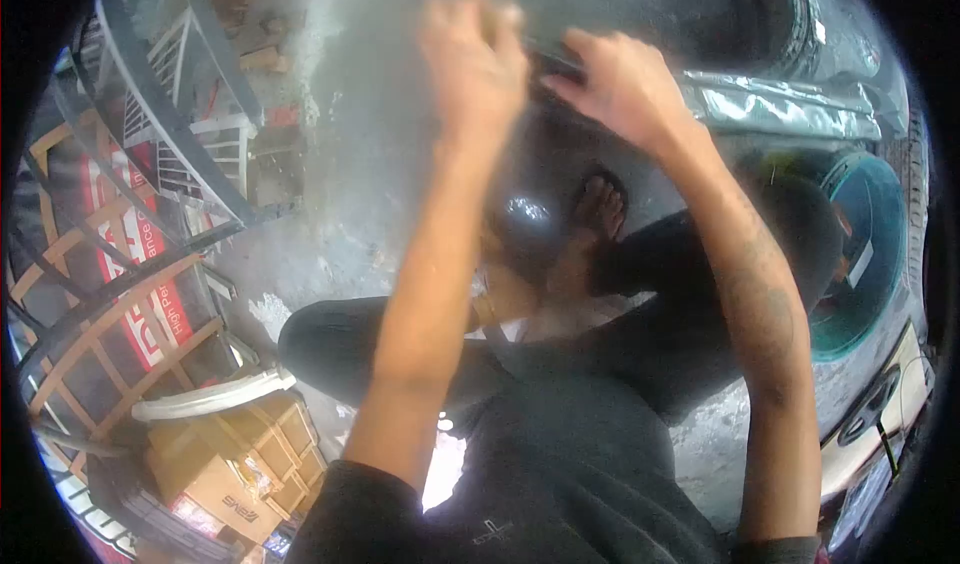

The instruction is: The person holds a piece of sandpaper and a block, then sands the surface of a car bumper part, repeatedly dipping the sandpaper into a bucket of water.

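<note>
My left hand is raised at the top middle, its fingers curled in and blurred by motion. What it holds, if anything, I cannot make out. Just to its right, my right hand has its thumb and fingers around the edge of a black strip that runs between both hands. Beyond them lies a large black ring-shaped thing, perhaps a tyre or tube. A shiny silver wrapped bundle stretches out to the right of my right wrist.
A teal tub stands beside my knee on the right. Metal frames and a cardboard box crowd the left side. My sandalled foot rests on the grey floor. A board with dark round parts lies at lower right.
</note>
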### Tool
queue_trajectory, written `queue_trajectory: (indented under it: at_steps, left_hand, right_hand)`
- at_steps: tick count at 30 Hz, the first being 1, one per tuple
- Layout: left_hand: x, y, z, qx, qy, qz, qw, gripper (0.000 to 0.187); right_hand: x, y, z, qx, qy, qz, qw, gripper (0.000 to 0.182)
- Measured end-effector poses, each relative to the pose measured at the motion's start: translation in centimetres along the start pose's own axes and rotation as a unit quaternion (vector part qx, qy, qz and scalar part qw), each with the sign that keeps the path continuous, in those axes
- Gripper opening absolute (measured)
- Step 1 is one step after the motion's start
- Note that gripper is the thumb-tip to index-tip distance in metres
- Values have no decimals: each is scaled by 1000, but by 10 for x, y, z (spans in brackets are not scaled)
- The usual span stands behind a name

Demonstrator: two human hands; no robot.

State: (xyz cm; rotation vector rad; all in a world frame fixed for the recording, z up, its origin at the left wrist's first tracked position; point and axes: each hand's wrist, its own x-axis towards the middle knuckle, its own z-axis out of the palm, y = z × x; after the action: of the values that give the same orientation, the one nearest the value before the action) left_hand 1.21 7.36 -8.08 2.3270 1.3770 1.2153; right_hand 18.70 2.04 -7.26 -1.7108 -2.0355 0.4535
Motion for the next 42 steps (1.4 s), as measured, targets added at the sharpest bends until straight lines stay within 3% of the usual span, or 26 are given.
queue_trajectory:
  at_steps: [3, 5, 7, 9, 10, 13, 16, 20, 21, 23, 29, 31, 34, 38, 42]
  left_hand:
    - [-15, 29, -3, -1, -11, -8, 1000, 29]
    - [4, 7, -2, 6, -15, 0, 1000, 29]
    - [23, -20, 5, -41, 17, -48, 998, 26]
    - [1, 5, 4, 22, -3, -11, 1000, 26]
    - [-12, 24, 0, -23, -15, -19, 999, 27]
    - [7, -2, 5, 0, -4, 17, 1000, 31]
    - [37, -33, 3, 11, 35, -40, 999, 38]
    - [8, 2, -26, -18, 14, -109, 994, 39]
    - [9, 1, -21, -18, 12, -107, 994, 39]
    - [4, -1, -10, -2, -17, -7, 1000, 39]
    - [-15, 20, 1, -46, 11, -25, 999, 35]
    - [-5, 8, -1, -23, -14, -1, 1000, 32]
    - [26, -17, 10, -21, 45, -10, 999, 29]
    - [-16, 18, 3, -38, 31, -9, 999, 25]
    - [27, -25, 12, -33, 35, -17, 999, 29]
  right_hand:
    - [11, 4, 0, -6, 41, -26, 999, 34]
    - [7, 5, 4, -20, 16, -4, 1000, 35]
    - [3, -6, -5, 4, -21, 28, 999, 37]
    - [7, 1, -2, -21, -3, 10, 1000, 38]
    - [6, 6, 4, -12, 23, -9, 1000, 38]
    - [7, 5, 1, -18, 11, -3, 1000, 37]
    - [1, 0, 0, -10, 15, -7, 1000, 35]
    - [6, 0, -2, -18, 13, 5, 1000, 34]
    - [6, 0, -1, -23, 14, 8, 1000, 35]
    - [7, 3, 0, -17, 9, 5, 1000, 35]
    - [7, 3, 1, -16, 19, -8, 1000, 35]
    - [6, 2, 1, -17, 14, 5, 1000, 35]
    - [8, 0, -2, -3, 9, -1, 1000, 35]
    - [8, 3, 0, -11, 15, -8, 1000, 36]
    - [7, 0, -1, -17, 12, -4, 1000, 37]
